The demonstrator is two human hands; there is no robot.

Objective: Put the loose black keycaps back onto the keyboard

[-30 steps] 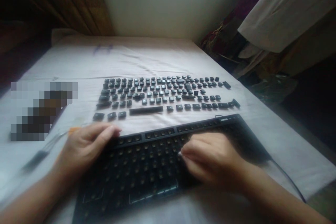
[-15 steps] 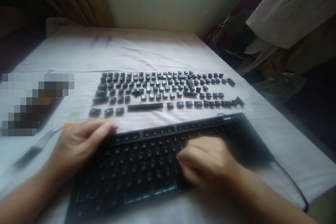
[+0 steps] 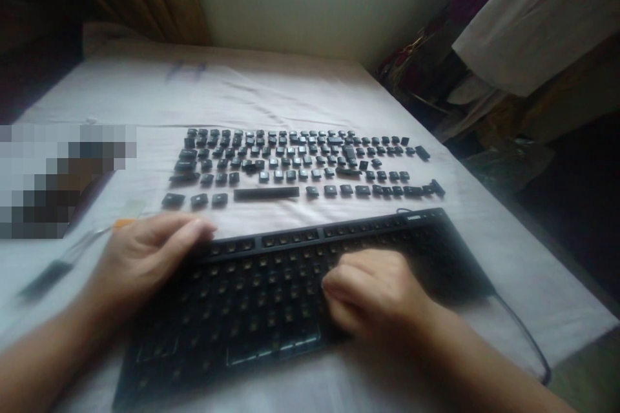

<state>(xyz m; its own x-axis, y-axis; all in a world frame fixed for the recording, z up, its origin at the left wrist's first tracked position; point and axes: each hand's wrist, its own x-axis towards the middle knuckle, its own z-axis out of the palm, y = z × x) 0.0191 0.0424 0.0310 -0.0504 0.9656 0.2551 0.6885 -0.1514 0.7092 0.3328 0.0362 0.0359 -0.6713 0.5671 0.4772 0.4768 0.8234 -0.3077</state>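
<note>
A black keyboard base (image 3: pixel 271 284) without its keycaps lies slanted on the white cloth. At its upper left corner rests my left hand (image 3: pixel 159 245), thumb and fingers closed on the edge. My right hand (image 3: pixel 371 290) is curled with the fingers pressed together over the middle of the base; whatever it may hold is hidden. Loose black keycaps (image 3: pixel 290 175) lie in rows beyond the base, among them a long space bar (image 3: pixel 266 193).
An orange-handled tool (image 3: pixel 123 224) and a dark blurred object (image 3: pixel 46 281) lie at the left. A cable (image 3: pixel 523 332) curves off the right side. White cloth (image 3: pixel 527 32) hangs at the upper right, above a plastic bag (image 3: pixel 508 158).
The view has shifted slightly, so the base and both hands appear a little further left. Both hands keep much the same pose on the base.
</note>
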